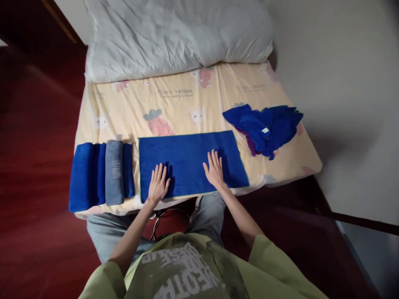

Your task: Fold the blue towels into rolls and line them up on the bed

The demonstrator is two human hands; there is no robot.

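A blue towel (190, 155) with a thin green edge lies spread out flat along the front of the bed. On its left part rests my left hand (158, 182), palm down with the fingers stretched out. My right hand (214, 168) is also open, over the right part of the same towel with its fingers apart. Left of the towel, several rolled towels stand side by side: blue rolls (81, 176) and one grey roll (114, 172) with white lettering. To the right lies a crumpled heap of blue cloths (274, 124), with a purple cloth (253, 145) showing beneath.
A yellow sheet (124, 108) printed with carrots and rabbits covers the bed. Across its far end lies a bulky pale grey quilt (181, 37). The bed's front edge is close to my legs. A pale wall (349, 91) rises at the right; dark red floor (37, 166) surrounds the bed.
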